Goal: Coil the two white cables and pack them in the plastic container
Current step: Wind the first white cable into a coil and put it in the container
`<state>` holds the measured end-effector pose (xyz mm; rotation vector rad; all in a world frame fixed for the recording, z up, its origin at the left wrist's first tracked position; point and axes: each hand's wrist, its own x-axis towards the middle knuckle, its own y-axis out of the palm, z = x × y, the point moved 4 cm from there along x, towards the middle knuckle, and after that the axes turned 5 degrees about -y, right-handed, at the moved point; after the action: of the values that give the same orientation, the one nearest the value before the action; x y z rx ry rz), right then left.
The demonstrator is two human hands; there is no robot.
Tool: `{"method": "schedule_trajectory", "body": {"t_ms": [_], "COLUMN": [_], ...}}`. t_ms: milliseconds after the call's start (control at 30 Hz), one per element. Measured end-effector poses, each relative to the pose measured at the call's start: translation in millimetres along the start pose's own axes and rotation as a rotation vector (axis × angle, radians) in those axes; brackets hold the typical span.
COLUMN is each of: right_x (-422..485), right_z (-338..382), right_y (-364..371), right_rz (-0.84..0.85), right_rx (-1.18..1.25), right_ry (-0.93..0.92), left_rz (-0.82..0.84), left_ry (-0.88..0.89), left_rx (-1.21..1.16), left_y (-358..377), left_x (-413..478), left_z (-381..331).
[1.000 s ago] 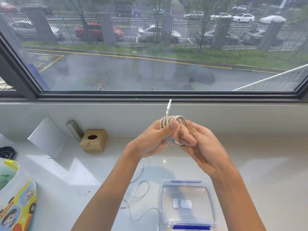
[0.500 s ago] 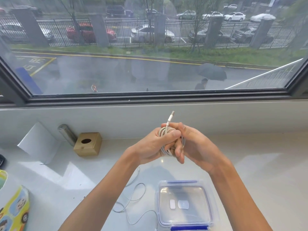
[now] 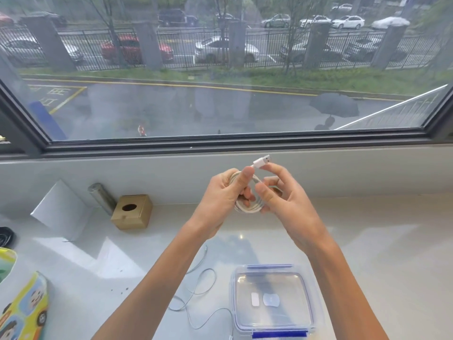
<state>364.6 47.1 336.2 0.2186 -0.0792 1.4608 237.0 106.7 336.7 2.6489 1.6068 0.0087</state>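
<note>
- Since a second ago: right hand (image 3: 289, 207) opened out from a tight clasp over the coil, free plug end tipped from upright to pointing right; view shifted a little, hands otherwise at the same height over the sill.
- White windowsill counter (image 3: 380, 253): bears all the task's things, below the window (image 3: 220, 94).
- Plastic container (image 3: 273, 300): near edge of the counter, between the forearms, lid on and apparently clipped shut, blue latches at front and back; nothing of either cable inside, only two small pale patches visible through the lid. Opening and packing not yet done.
- Left hand (image 3: 220, 197): clenched around the coiled cable (image 3: 247, 207), thumb pressed across the upper turns.
- Right hand: fingers loosely spread, thumb and fingertips pinching the coil's right side just below the plug end; grasping, not clenched.
- Coiled cable: held in the air above the counter, well apart from the container; several tidy loops, winding judged nearly finished, tail not yet tucked.
- Second cable (image 3: 196, 290): thin, lying loose in open curls on the counter, just left of the container, one end running toward its front corner; untouched, coiling wholly left to do.
- USB plug (image 3: 262, 161): sticking up and to the right from the top of the coil, free of both hands.
- Judged roughly a third done: one coil close to complete, one cable and all packing remaining.
</note>
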Motion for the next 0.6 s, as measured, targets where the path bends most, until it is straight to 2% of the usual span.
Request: {"method": "schedule_trajectory", "body": {"t_ms": [100,333,467,600], "right_x": [0,3,5,7], "right_z": [4,5,3,2], "right_y": [8,27,25,32], "right_rz": [-0.021,-0.262,-0.365,-0.434], "right_rx": [-0.118,-0.09,-0.025,-0.001], "right_ry": [-0.061,-0.143,-0.121,-0.115], "left_rz": [0.004,0.106,0.06,-0.114], "left_ry": [0.031,-0.005,0.019,0.111], "left_rx": [0.127,0.205,0.24,0.462], "left_y": [3,9,2,8], "left_x": [-3,-9,-15,-20], "left_z": [-3,-7,-11,-10]}}
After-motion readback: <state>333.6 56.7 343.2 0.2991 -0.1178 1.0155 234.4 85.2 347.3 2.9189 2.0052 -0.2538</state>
